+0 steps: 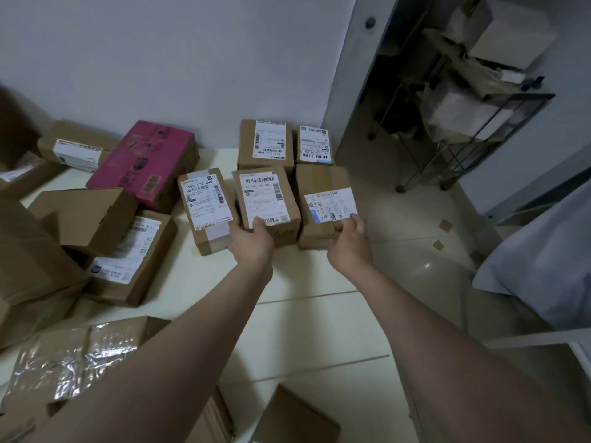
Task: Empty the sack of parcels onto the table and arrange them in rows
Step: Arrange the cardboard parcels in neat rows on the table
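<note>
Several brown parcels with white labels stand in two rows at the far right of the cream table (287, 276). In the front row a middle parcel (263, 199) is held at its near edge by my left hand (251, 239), thumb on top. My right hand (350, 236) grips the near right corner of the right parcel (323, 199) at the table's edge. A third parcel (206, 206) lies left of them. Behind stand two more parcels (265, 143), (315, 145) against the wall. No sack is in view.
A pink box (144, 161) and a loose heap of brown boxes (83, 219) fill the left side. A foil-wrapped parcel (73, 356) and a flat box (294, 417) lie near me. Right of the table are tiled floor, a wire rack (473, 116) and a pale sheet (550, 251).
</note>
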Demonstrator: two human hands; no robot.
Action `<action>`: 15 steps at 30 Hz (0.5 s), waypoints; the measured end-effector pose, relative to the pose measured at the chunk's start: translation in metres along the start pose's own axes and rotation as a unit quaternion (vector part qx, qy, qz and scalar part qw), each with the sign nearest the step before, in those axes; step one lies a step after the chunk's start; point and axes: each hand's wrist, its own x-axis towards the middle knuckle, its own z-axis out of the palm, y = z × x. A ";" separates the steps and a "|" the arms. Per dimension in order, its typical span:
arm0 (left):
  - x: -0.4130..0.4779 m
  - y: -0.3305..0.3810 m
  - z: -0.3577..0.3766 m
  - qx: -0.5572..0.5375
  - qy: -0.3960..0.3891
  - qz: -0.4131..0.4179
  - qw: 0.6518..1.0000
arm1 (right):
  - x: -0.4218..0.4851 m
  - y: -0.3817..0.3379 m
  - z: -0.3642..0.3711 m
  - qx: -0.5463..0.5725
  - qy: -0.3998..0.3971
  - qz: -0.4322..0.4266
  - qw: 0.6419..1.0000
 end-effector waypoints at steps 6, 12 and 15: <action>-0.004 -0.019 -0.011 0.026 -0.040 0.063 0.997 | -0.016 0.006 0.010 0.051 0.020 -0.025 0.998; -0.027 -0.030 -0.051 0.293 -0.059 0.057 0.952 | -0.068 0.011 0.014 0.020 -0.006 0.029 0.999; -0.046 -0.035 -0.076 0.416 -0.090 0.114 0.898 | -0.100 0.015 0.019 -0.031 -0.085 0.044 0.995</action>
